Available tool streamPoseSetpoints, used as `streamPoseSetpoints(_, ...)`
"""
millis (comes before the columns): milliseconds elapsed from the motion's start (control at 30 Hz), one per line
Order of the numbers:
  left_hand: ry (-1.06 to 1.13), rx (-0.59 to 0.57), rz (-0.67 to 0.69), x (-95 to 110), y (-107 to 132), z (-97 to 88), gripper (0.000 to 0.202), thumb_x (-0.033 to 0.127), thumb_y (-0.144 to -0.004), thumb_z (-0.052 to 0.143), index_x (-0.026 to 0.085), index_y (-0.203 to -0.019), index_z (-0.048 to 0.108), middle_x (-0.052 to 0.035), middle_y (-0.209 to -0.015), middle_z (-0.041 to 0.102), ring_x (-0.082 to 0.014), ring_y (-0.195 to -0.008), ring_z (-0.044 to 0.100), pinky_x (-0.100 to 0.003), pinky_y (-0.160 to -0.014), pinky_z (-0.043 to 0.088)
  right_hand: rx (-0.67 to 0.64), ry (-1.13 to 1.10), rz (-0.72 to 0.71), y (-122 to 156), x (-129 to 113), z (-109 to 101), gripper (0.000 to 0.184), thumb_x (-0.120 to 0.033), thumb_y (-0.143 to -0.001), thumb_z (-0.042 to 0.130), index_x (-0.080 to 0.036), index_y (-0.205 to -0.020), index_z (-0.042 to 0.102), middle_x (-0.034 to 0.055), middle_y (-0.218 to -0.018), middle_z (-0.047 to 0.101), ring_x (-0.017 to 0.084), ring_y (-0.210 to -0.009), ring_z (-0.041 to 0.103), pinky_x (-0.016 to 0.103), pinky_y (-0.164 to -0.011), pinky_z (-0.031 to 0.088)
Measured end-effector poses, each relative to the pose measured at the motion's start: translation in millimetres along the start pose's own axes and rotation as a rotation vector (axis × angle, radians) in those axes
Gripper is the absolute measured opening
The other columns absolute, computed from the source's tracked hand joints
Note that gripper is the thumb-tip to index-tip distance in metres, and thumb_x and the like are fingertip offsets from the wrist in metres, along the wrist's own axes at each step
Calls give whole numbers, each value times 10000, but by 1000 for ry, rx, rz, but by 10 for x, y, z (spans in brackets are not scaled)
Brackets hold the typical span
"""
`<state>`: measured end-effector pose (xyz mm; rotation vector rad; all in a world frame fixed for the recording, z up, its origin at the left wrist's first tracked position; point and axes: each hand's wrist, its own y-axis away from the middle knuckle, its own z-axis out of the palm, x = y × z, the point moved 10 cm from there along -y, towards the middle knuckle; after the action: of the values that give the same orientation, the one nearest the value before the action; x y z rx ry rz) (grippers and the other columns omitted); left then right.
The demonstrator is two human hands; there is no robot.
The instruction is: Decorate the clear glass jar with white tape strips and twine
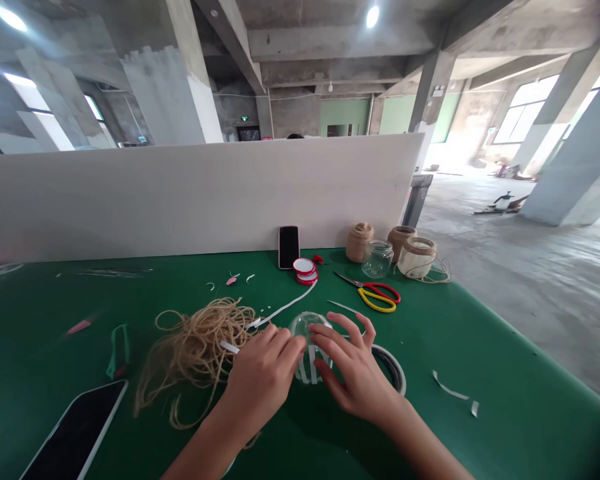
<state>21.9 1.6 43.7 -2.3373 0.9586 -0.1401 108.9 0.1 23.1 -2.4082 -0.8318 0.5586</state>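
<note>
— What are the hands doing?

— The left hand [263, 380] and the spread right hand [353, 377] are both gripping a clear round glass jar [305, 333] (white strips [310, 365] are clinging to its side), just beside a tangled heap of tan twine [195, 353].

— And farther off?

— Red-and-yellow-handled scissors [377, 297] are lying on the green tabletop [480, 413], near a twine-wrapped glass jar [417, 258].
</note>
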Motion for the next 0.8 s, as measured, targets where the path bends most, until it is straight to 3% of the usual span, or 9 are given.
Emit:
streamPoseSetpoints(233,144,105,-47,-38,90,-7,107,143,-897,431,167,-889,535,-22,-706,529,-141,-649,494,-254,-586,378,5,-20,-5,4,-14,-14,278,-213,-865,456,-230,-1140,492,21,-1228,571,254,-1228,350,505,-1027,78)
streamPoseSetpoints(533,93,180,-15,-2,144,-56,133,119,-862,506,180,-967,560,-26,-727,576,-148,-671,531,-283,-648,421,-2,-18,1,-6,-9,-7,295,-211,-860,457,-233,-1152,488,26,-1227,571,260,-1236,353,522,-1030,68)
streamPoseSetpoints(800,80,213,-16,-8,166,-67,144,110,-833,551,172,-961,575,-20,-703,574,-143,-651,525,-268,-620,409,14,-15,4,11,-15,-15,283,-205,-856,458,-235,-1135,498,26,-1214,579,258,-1223,367,524,-1032,79)
